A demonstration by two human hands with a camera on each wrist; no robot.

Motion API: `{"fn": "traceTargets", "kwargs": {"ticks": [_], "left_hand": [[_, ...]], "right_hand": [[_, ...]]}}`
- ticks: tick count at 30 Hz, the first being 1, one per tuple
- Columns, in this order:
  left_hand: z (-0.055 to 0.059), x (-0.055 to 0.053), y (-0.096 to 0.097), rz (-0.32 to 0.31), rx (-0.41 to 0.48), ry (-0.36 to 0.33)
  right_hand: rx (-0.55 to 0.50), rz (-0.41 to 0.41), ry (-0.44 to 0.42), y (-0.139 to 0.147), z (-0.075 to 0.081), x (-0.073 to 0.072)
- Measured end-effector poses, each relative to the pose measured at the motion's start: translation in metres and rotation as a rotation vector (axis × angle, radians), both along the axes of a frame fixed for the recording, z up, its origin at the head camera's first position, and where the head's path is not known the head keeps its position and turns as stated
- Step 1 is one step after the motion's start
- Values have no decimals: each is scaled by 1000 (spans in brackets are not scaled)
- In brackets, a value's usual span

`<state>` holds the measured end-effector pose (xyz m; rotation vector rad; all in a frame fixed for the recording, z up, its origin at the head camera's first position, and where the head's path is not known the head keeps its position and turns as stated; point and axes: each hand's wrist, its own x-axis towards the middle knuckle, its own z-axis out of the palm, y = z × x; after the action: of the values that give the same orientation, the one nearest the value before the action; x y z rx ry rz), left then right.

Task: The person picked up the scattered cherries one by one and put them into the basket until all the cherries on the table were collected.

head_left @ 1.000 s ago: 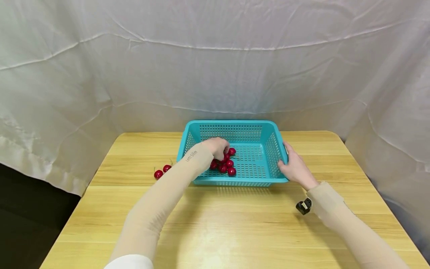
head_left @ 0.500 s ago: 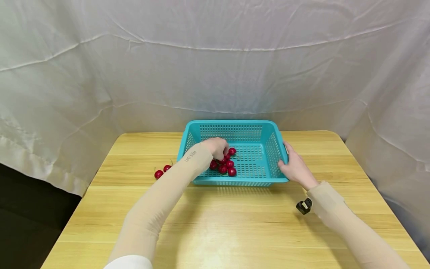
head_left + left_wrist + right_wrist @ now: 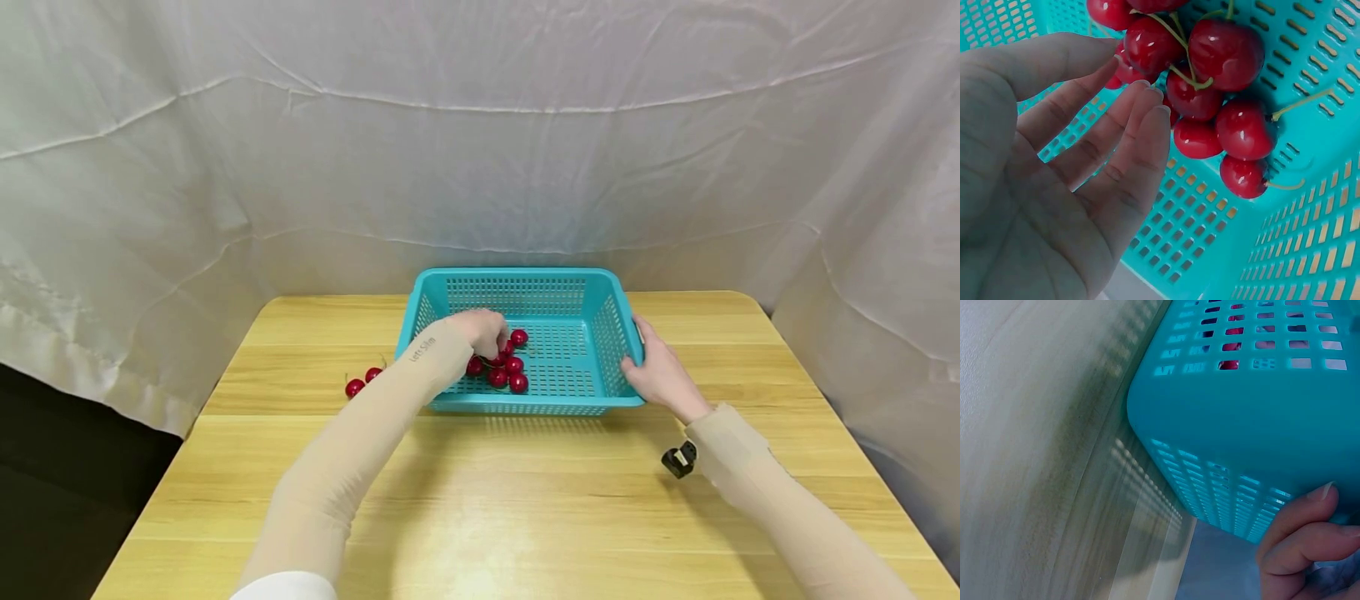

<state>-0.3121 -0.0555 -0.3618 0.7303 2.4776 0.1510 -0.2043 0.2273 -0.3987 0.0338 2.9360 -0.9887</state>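
Observation:
A turquoise plastic basket (image 3: 540,402) holds several red cherries (image 3: 1225,56) with green stems, bunched on its left side. My left hand (image 3: 482,329) reaches down into the basket over them. In the left wrist view, the fingers (image 3: 1129,181) of that hand are mostly straight, and thumb and index fingertips come together right at a small cherry (image 3: 1127,67). No cherry shows inside the palm. My right hand (image 3: 663,375) grips the basket's right end, thumb at the near side, and its curled fingers (image 3: 1304,540) show at the rim in the right wrist view.
Loose cherries with stems (image 3: 355,388) lie on the wooden table (image 3: 480,500) left of the basket, partly behind the left forearm. A small black device (image 3: 678,459) sits at the right wrist. A pale cloth curtain (image 3: 480,167) hangs behind and along the sides.
My left hand has shifted very slightly left, and the cherry nearest it has edged left too. The right hand and the basket stay in place.

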Motion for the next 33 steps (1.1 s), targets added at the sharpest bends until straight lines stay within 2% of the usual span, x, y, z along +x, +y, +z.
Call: {"fn": "traceTargets", "kwargs": {"ticks": [5,10,14,18,22,26,29,33], "left_hand": [[14,-1,-12,8,17,26],[32,-9,-33,8,46,63],[46,-13,-59,14,107,126],[55,-12,-93,44,168,169],[55,-7,-130,95,217,202],[49,2,-161,118,266,272],[44,13,-177,130,290,315],[34,29,-190,159,296,326]], "right_hand": [[-6,5,-4,-1,0,-1],[-20,12,-5,1,1,-1],[-24,15,2,2,1,-2],[-12,13,9,4,2,-3],[-5,14,8,5,2,-2],[0,15,6,5,1,-2],[3,14,1,5,1,-2],[2,16,-2,3,1,-2]]}}
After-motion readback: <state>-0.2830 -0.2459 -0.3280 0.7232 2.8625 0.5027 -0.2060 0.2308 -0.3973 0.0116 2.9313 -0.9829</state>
